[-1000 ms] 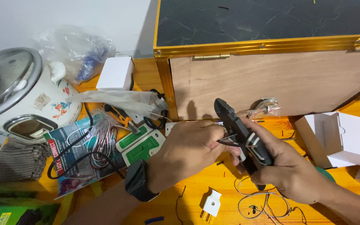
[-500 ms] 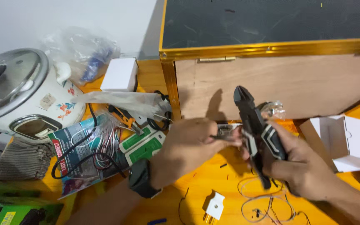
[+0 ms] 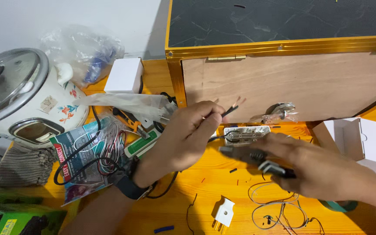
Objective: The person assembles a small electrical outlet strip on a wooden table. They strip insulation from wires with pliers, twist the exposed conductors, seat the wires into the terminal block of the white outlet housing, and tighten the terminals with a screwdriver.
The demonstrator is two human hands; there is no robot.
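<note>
Above the orange counter [image 3: 205,187], the left hand [image 3: 188,135] pinches a black wire [image 3: 229,111] near its bared tips. Just right, the right hand's [image 3: 314,167] grip clenches a dark, blurred tool [image 3: 257,159].

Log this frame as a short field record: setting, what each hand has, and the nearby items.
Setting: orange wooden tabletop in front of a wooden box with gold trim
Left hand: pinches a black two-core cable with bared ends
Right hand: holds a dark wire-stripping tool, lying low over the table
Between hands: white socket part
Left side: rice cooker, green tester, wire bundle on a packet
Front: white plug, loose thin wire
Right: open white carton
</note>
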